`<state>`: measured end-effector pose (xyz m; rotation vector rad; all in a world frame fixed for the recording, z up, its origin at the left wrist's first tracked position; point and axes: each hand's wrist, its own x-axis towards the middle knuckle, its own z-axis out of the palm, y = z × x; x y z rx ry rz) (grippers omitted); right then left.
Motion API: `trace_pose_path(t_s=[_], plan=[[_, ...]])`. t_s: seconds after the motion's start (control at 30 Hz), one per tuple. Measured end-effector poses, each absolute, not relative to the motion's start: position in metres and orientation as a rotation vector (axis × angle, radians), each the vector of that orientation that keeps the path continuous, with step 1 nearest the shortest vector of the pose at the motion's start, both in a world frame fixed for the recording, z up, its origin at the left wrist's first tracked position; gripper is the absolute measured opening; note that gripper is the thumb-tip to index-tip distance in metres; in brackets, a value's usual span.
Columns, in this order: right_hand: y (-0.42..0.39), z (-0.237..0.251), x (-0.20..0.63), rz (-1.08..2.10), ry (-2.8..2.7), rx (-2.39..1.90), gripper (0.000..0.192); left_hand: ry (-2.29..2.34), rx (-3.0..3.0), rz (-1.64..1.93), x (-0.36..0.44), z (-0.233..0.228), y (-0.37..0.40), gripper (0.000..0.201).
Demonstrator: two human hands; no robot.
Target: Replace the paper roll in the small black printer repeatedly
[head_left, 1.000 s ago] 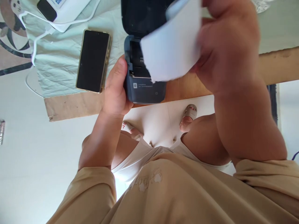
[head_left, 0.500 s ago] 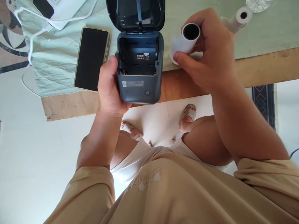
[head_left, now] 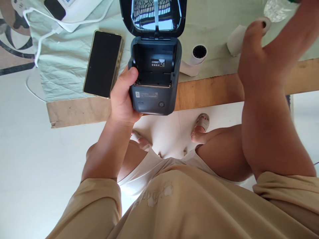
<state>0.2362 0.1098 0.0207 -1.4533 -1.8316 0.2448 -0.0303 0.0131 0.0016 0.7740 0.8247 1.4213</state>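
Note:
My left hand (head_left: 124,96) grips a dark blue portable label printer (head_left: 156,76) by its left side, thumb on the rim. The printer's lid is raised, and a printed sticker shows on the bare floor of its bay. Just to its right stands a white paper roll (head_left: 196,63) with a black core, its loose end spread at the base. My right hand (head_left: 259,63) reaches far right, thumb apart from the stretched fingers, which run out of view. Behind its thumb lies a second white roll (head_left: 235,39), partly hidden; whether the hand touches it I cannot tell.
A phone (head_left: 102,63) lies left of the printer on the green cloth (head_left: 211,30). A white device (head_left: 77,13) with a white cable sits at the top left. A clear plastic bottle (head_left: 277,11) is at the top right. The wooden table edge (head_left: 211,91) runs in front.
My right hand has let go of the black-cored roll, now standing on the cloth, and has moved right. The printer, still in my left hand, appears slightly further right.

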Motion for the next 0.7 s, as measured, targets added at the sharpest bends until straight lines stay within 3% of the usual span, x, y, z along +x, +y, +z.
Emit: trace_pose_path(t_s=[0.1, 0.3, 0.4, 0.53, 0.6, 0.7], plan=[[0.117, 0.007, 0.24, 0.065, -1.825, -1.611, 0.048, 0.822, 0.769, 1.441, -0.03, 0.001, 0.014, 0.025], [0.12, -0.007, 0.242, 0.074, -1.837, -1.479, 0.056, 0.84, 0.748, 1.402, -0.029, 0.004, 0.013, 0.025], [0.121, 0.004, 0.237, 0.422, -1.606, -1.333, 0.061, 0.842, 0.75, 1.407, -0.029, 0.005, 0.013, 0.027], [0.128, 0.025, 0.223, 1.115, -1.042, -1.422, 0.046, 0.861, 0.732, 1.389, -0.029, 0.004, 0.015, 0.03], [0.132, 0.03, 0.217, 1.12, -1.017, -1.402, 0.048, 0.86, 0.745, 1.408, -0.03, 0.001, 0.016, 0.028], [0.129, 0.032, 0.209, 0.84, -1.409, -1.272, 0.058, 0.877, 0.788, 1.454, -0.03, -0.006, 0.016, 0.028]])
